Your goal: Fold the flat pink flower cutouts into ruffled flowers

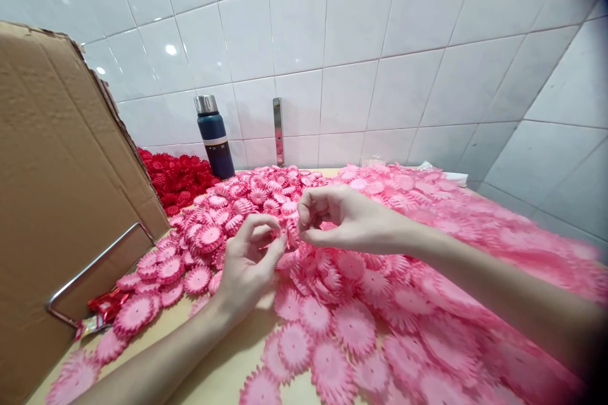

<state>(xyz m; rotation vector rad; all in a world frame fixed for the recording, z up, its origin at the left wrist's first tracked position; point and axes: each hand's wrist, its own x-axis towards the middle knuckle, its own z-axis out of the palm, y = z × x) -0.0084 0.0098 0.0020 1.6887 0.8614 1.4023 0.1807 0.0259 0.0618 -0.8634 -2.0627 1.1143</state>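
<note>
In the middle of the head view, my left hand (251, 259) has thumb and index finger pinched on a small pink flower piece (291, 235) with a fringed edge. My right hand (332, 218) meets it from the right, its thumb and fingertips closed at the other side of the same piece. Behind the hands, thick pink flower pieces (211, 235) with darker scalloped rims are heaped up. Flat, thinner pink flower discs (327, 367) with small centre holes spread below and to the right of my hands, overlapping one another.
A large cardboard box (71, 171) stands at the left, with a bent metal rod (95, 262) by it. Red flower pieces (178, 177) and a dark blue bottle (216, 139) are at the back. A red wrapper (107, 304) lies on the pale tabletop (213, 361). White tiled wall (351, 95) behind.
</note>
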